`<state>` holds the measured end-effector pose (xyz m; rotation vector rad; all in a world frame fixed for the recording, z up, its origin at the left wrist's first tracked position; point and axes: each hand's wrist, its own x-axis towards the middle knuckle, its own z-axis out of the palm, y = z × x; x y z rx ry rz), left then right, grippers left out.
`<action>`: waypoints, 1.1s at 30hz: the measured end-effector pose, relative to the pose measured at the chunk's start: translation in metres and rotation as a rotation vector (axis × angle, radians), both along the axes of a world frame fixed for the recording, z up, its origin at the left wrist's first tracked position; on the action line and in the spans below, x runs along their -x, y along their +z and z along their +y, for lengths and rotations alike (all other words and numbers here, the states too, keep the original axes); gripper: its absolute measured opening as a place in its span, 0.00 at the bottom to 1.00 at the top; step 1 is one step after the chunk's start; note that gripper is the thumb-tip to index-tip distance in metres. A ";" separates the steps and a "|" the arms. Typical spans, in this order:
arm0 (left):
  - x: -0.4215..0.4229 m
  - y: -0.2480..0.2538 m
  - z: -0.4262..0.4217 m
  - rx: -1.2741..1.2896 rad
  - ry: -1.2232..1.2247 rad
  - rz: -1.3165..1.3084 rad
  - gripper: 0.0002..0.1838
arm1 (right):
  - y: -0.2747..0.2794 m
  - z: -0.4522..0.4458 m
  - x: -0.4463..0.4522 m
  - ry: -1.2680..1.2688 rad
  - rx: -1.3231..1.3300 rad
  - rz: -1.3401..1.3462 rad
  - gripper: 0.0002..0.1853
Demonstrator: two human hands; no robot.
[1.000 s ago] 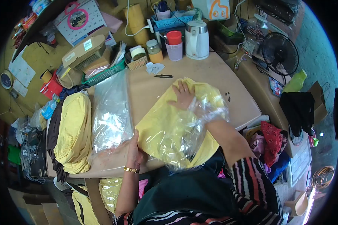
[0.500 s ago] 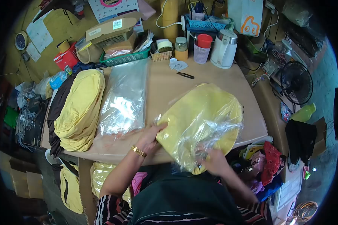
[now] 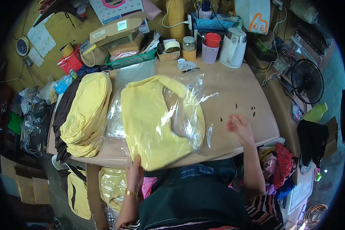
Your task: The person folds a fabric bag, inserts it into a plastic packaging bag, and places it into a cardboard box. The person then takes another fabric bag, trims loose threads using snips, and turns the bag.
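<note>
A folded yellow cloth item (image 3: 145, 115) with a curved strap-like part lies inside a clear plastic bag (image 3: 197, 132), near the table's front edge. My left hand (image 3: 134, 171) pinches its lower left corner. To the right, apart from the bag, my right hand (image 3: 240, 128) is raised over the table with loosely bent fingers and nothing visible in them. Beneath the yellow item's left side, a stack of flat clear plastic bags (image 3: 136, 71) is partly covered. Left of that stack sits a pile of yellow cloth (image 3: 86, 115), with dark brown cloth (image 3: 61, 117) beside it.
Along the table's back stand a green basket (image 3: 132, 60), a jar (image 3: 188, 44), a lilac cup (image 3: 210, 53) and a white kettle (image 3: 233, 48). Several small dark marks (image 3: 253, 111) dot the brown tabletop (image 3: 234, 86). A black fan (image 3: 307, 81) stands at the right.
The bagged yellow item has moved left, partly over the clear bags. My left hand has shifted down and left with it. My right hand has let go and moved up and right.
</note>
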<state>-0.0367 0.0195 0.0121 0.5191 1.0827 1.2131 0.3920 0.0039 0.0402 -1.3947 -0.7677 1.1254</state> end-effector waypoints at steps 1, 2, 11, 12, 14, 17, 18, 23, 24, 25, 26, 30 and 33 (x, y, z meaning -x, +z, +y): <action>0.004 0.005 -0.014 -0.053 0.001 0.001 0.24 | -0.007 -0.017 0.002 -0.014 0.016 0.083 0.23; 0.011 0.010 -0.020 -0.049 0.008 0.001 0.24 | -0.014 -0.033 0.016 0.094 -0.102 -0.017 0.26; 0.021 0.009 0.033 0.098 -0.118 0.088 0.14 | 0.085 0.066 0.104 0.350 -0.341 -0.512 0.12; 0.021 0.012 0.041 0.131 -0.042 -0.054 0.13 | 0.106 0.076 0.097 0.286 -0.581 -0.386 0.12; 0.020 0.030 0.039 0.106 -0.043 -0.088 0.12 | 0.167 0.062 0.067 0.232 -0.633 -0.388 0.11; 0.018 0.026 0.031 0.140 0.029 -0.095 0.11 | 0.134 0.046 -0.022 0.032 -0.471 -0.399 0.10; 0.020 0.017 0.024 0.201 0.100 -0.060 0.11 | 0.096 0.040 -0.056 -0.033 -0.388 -0.460 0.10; 0.046 -0.007 -0.015 0.091 -0.160 0.325 0.14 | -0.026 -0.040 -0.104 0.105 0.103 -0.246 0.11; 0.052 0.004 -0.012 0.096 -0.256 0.454 0.14 | -0.037 -0.052 -0.125 -0.088 0.018 -0.490 0.12; 0.060 0.020 -0.012 0.105 -0.305 0.537 0.15 | -0.025 -0.056 -0.116 -0.287 -0.068 -0.726 0.13; 0.069 0.030 -0.008 0.036 -0.374 0.613 0.14 | -0.007 -0.064 -0.109 -0.429 0.134 -1.213 0.15; 0.060 0.050 0.002 0.014 -0.377 0.578 0.11 | 0.118 -0.031 0.006 -0.504 -0.442 -1.429 0.16; 0.046 0.028 0.007 -0.003 -0.428 0.644 0.10 | 0.067 0.013 0.069 0.076 -0.360 -1.472 0.20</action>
